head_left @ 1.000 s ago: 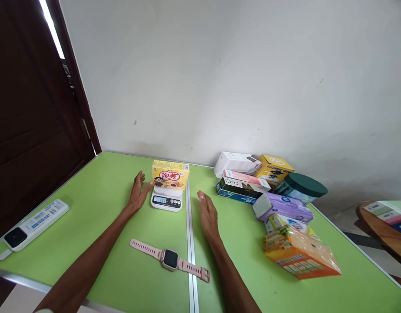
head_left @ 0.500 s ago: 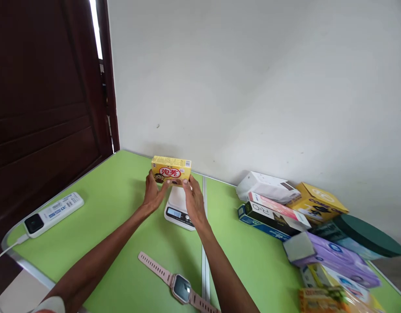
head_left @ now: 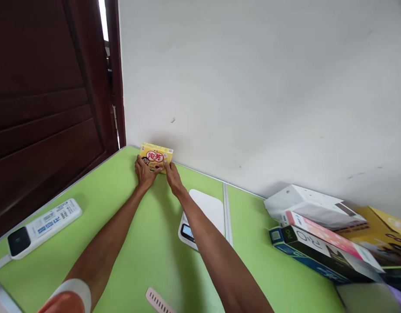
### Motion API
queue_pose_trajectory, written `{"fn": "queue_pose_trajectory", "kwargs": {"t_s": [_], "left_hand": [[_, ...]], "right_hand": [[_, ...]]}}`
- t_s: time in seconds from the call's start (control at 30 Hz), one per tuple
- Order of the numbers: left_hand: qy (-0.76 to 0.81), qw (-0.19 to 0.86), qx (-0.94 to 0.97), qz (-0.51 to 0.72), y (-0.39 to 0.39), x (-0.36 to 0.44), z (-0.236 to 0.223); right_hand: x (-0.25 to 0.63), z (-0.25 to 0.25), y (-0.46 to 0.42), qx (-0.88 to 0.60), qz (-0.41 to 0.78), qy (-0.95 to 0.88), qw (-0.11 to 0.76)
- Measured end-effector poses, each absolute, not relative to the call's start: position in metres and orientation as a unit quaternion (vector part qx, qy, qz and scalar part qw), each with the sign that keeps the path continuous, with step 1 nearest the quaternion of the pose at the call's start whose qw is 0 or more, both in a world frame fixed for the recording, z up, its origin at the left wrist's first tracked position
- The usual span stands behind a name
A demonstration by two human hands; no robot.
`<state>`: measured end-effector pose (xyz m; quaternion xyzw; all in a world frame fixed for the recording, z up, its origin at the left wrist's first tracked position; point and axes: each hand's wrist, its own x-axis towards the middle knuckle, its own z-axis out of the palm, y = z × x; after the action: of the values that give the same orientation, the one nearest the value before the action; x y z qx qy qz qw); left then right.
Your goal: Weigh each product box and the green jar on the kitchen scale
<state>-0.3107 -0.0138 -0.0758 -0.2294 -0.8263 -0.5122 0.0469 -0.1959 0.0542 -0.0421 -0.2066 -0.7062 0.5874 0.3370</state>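
A small yellow snack box (head_left: 156, 155) with red characters stands at the far left corner of the green table (head_left: 128, 243), close to the wall. My left hand (head_left: 144, 171) grips its left side and my right hand (head_left: 173, 175) grips its right side, fingers closed on it. A white kitchen scale (head_left: 205, 217) sits nearer to me with nothing on its platform; my right forearm crosses over its display.
A white power strip (head_left: 40, 226) lies at the left table edge. A dark wooden door (head_left: 47, 100) stands left. Stacked boxes (head_left: 320, 234) crowd the right side. The end of a pink watch strap (head_left: 156, 301) shows at the bottom edge.
Both hands closed on the yellow box, lifted it off the scale and carried it left and away to the far corner by the wall. The view swung left.
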Motion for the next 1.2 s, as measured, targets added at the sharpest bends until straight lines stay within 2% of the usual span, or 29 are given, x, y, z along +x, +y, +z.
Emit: {"fn": "queue_pose_trajectory", "kwargs": {"t_s": [0.23, 0.37, 0.5, 0.63, 0.83, 0.93, 1.03, 1.1, 1.2], "left_hand": [[-0.846, 0.032, -0.227, -0.481, 0.004, -0.331, -0.071], [-0.839, 0.026, -0.233, -0.491, -0.001, -0.33, -0.066], [-0.821, 0.015, -0.243, -0.517, -0.015, -0.324, -0.064], [-0.813, 0.011, -0.231, -0.535, -0.043, -0.306, -0.063], [-0.844, -0.022, -0.162, -0.51, -0.076, -0.265, -0.043], [-0.822, -0.001, -0.192, -0.536, -0.072, -0.217, -0.016], [-0.735, 0.015, -0.33, -0.592, -0.064, -0.131, 0.007], [-0.677, -0.05, -0.44, -0.588, -0.061, -0.059, 0.011], [-0.594, -0.209, -0.545, -0.554, -0.059, 0.05, -0.003]], "right_hand": [[-0.212, -0.028, 0.067, -0.206, 0.633, -0.676, 0.316], [-0.174, -0.01, 0.046, -0.275, 0.588, -0.697, 0.305], [-0.08, -0.004, -0.002, -0.269, 0.541, -0.724, 0.332], [0.041, -0.019, -0.052, -0.301, 0.469, -0.74, 0.378], [0.209, -0.054, -0.107, -0.458, 0.332, -0.668, 0.483], [0.28, -0.059, -0.126, -0.567, 0.224, -0.582, 0.538], [0.337, -0.059, -0.122, -0.654, 0.145, -0.46, 0.582], [0.36, -0.061, -0.107, -0.675, 0.159, -0.391, 0.605], [0.368, -0.067, -0.076, -0.641, 0.255, -0.355, 0.631]]}}
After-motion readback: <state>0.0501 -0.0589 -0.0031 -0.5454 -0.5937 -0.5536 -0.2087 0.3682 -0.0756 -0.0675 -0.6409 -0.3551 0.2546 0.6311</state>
